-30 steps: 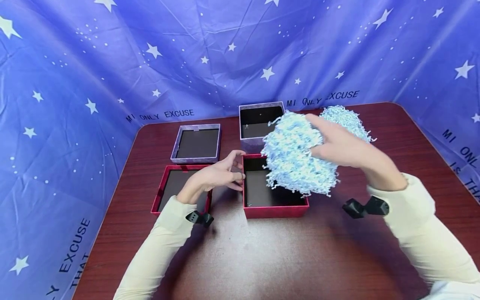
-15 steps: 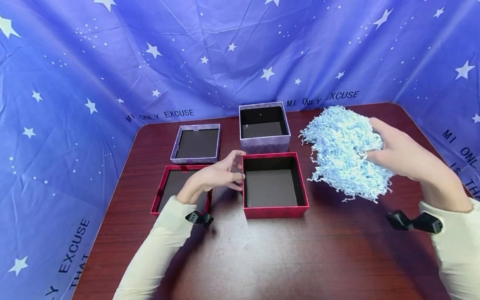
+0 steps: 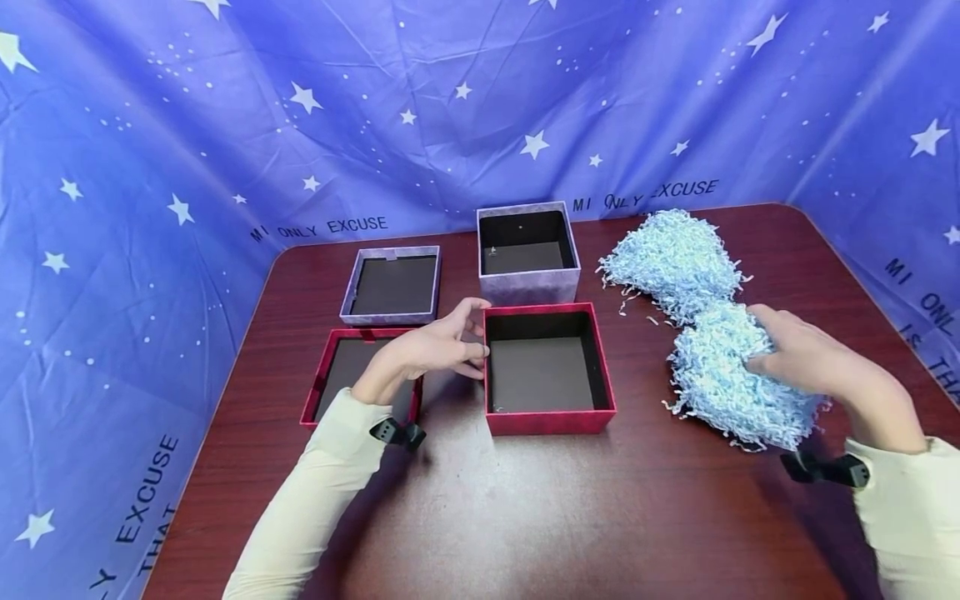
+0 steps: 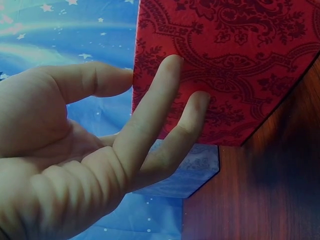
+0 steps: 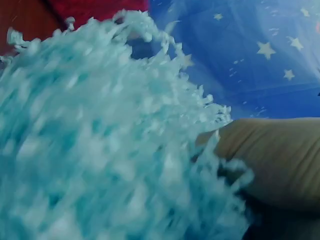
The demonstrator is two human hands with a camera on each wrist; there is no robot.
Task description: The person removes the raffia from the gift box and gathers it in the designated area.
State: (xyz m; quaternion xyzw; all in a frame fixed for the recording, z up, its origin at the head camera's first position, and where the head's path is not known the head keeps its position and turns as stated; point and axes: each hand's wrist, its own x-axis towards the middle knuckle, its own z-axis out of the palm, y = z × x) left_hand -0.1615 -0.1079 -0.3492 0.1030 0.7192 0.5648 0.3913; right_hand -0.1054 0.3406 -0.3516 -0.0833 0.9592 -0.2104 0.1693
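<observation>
A red open box with a dark inside stands mid-table. My left hand is at its left side; in the left wrist view the thumb tip meets the box edge and the loosely extended fingers lie along the patterned red wall. To the right, my right hand grips a clump of light blue shredded paper low over the table. Fluffy strands fill most of the right wrist view and hide its fingertips. A second heap of the same shredded paper lies just behind.
Behind the red box stands a purple open box. Left of it lie a shallow purple lid and a red lid, the latter partly behind my left forearm. Stray paper shreds dot the dark wood table. Starry blue cloth surrounds it.
My right hand has carried the shredded paper from over the red box to the right, then lower toward the table. The left hand keeps its place at the box.
</observation>
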